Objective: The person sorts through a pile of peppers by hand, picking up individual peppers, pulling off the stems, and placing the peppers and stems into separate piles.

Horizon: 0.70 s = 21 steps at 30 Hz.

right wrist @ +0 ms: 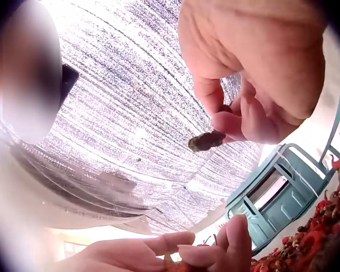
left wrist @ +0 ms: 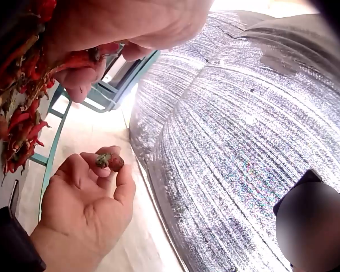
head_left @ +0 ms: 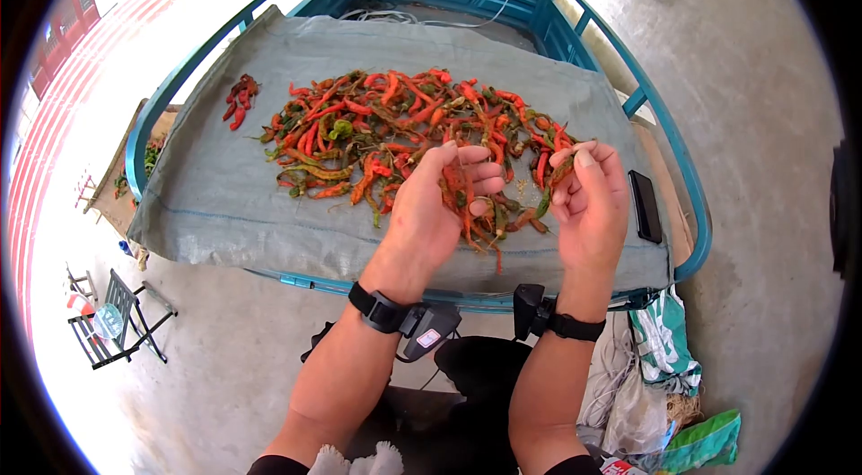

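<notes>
Over the pile of red and green peppers (head_left: 359,129), the left hand (head_left: 431,210) is turned palm inward, its fingers curled around a red pepper (left wrist: 82,58). To its right, the right hand (head_left: 594,210) pinches a brownish pepper (head_left: 562,171) between thumb and fingers. In the right wrist view, the dark green end of that pepper (right wrist: 205,141) sticks out from the right hand (right wrist: 255,68). Its blunt, green-and-brown end (left wrist: 110,161) faces the left wrist view. The two hands are apart.
A grey cloth (head_left: 233,224) lies under the peppers on a teal-railed cart (head_left: 696,206). A black phone (head_left: 645,206) lies right of the right hand. A small group of red peppers (head_left: 240,102) sits at the left. A folding stool (head_left: 126,322) and bags (head_left: 664,340) are on the floor.
</notes>
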Available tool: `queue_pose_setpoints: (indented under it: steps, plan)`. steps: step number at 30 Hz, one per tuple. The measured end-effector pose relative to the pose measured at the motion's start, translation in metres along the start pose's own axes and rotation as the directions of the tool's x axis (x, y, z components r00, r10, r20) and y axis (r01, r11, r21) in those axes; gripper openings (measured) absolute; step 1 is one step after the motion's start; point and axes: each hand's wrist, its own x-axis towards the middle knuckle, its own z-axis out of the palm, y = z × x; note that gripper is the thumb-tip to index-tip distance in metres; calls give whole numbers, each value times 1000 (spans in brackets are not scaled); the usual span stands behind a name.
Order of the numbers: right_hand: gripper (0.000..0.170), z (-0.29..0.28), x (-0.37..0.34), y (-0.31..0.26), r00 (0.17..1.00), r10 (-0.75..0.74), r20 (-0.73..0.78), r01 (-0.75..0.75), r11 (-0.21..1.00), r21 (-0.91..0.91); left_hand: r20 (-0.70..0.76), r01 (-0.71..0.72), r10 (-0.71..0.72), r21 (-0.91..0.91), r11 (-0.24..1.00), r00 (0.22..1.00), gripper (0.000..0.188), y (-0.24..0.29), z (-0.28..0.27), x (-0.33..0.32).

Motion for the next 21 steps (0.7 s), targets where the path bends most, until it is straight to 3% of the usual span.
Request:
queue_pose_setpoints:
  steps: [3, 7, 10, 13, 16, 21]
  plan:
    - [13, 12, -12, -11, 991, 134, -4, -131, 963, -236, -27, -52, 52, 6, 999, 998, 37, -4, -1, 2]
    - [17, 25, -19, 2, 970, 235, 70, -191, 902, -386, -98, -124, 123, -3, 992, 988, 35, -9, 0, 5]
    - [19, 31, -21, 19, 976, 183, 119, -97, 850, -517, -102, -119, 119, 9, 993, 988, 35, -11, 4, 2]
    - [23, 34, -23, 29, 994, -6, 110, 87, 652, -754, -69, -70, 77, 106, 992, 995, 36, -17, 4, -1]
    - [23, 31, -25, 31, 988, -26, 150, 142, 510, -849, 0, -55, 56, 172, 984, 998, 37, -23, 5, 1]
    - [16, 25, -19, 35, 994, 67, 83, 21, 642, -767, -1, -68, 69, 134, 989, 998, 37, -22, 12, -3]
